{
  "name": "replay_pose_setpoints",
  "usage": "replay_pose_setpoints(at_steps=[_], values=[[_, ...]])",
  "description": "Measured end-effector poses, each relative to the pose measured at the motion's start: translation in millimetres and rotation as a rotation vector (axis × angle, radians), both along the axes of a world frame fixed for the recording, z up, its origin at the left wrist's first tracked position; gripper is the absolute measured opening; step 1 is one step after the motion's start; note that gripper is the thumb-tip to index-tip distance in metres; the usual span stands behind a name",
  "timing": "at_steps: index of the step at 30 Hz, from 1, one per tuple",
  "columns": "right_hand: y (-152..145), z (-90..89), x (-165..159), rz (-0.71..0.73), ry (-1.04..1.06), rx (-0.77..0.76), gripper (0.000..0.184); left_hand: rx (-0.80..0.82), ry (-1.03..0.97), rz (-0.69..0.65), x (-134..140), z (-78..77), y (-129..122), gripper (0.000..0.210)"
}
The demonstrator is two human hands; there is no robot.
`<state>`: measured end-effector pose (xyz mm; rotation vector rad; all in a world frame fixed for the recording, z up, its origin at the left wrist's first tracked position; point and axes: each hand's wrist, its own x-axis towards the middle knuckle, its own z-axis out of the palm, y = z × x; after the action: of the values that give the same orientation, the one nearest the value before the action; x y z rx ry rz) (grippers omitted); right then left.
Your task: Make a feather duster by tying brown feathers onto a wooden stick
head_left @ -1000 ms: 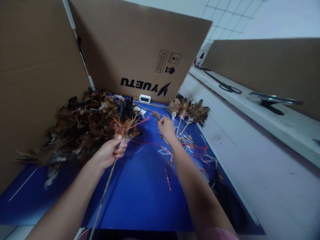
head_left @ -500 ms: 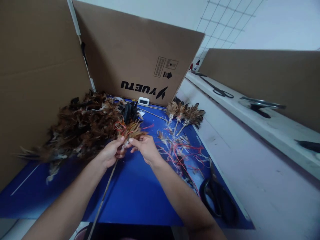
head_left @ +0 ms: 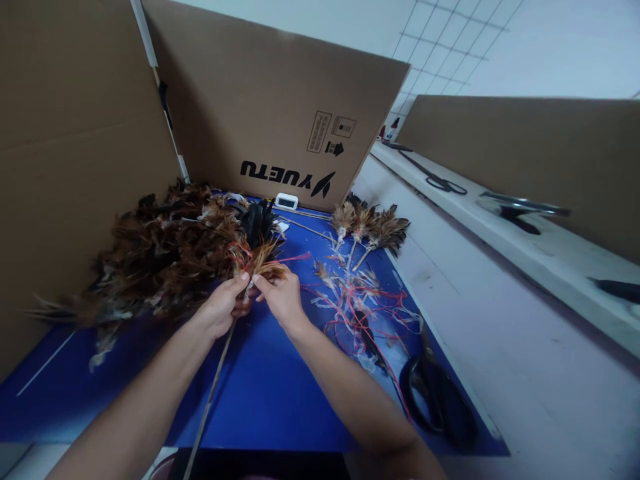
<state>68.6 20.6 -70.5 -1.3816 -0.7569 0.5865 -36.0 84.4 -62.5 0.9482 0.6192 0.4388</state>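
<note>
Both hands meet over the blue table, around a feather bundle (head_left: 261, 257) at the top of a thin stick (head_left: 213, 393). My left hand (head_left: 227, 303) is closed round the bundle's base and the upper end of the stick, which slants down past the near table edge. Thumb and fingers of my right hand (head_left: 280, 293) pinch the base of the brown feathers from the right. Red strings (head_left: 239, 250) trail about the bundle. Directly left and behind lies a large heap of brown and black feathers (head_left: 170, 247).
Finished-looking feather dusters (head_left: 367, 227) lie at the back right. Nearer are string and feather scraps (head_left: 360, 307) and black-handled scissors (head_left: 435, 400). A small white display device (head_left: 287, 202) stands before a cardboard panel (head_left: 280, 100). More scissors (head_left: 445, 185) rest on the ledge at right.
My right hand has shifted slightly left, closer to my left hand, and the feathers between them are gathered in a little. The stick's lower end has swung slightly right.
</note>
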Motion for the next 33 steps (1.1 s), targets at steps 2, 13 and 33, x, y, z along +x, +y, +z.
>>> replay_pose_setpoints(at_steps=[2, 13, 33], values=[[1, -2.5, 0, -0.044, -0.046, 0.019, 0.017, 0.014, -0.003, -0.002, 0, 2.6, -1, 0.046], [-1, -6.0, 5, -0.049, -0.102, 0.022, 0.012, 0.012, -0.020, -0.095, -2, 4.0, -1, 0.043], [-8, 18.2, 26, -0.082, 0.164, -0.080, 0.034, -0.044, -0.020, -0.077, -1, 0.8, 2, 0.025]])
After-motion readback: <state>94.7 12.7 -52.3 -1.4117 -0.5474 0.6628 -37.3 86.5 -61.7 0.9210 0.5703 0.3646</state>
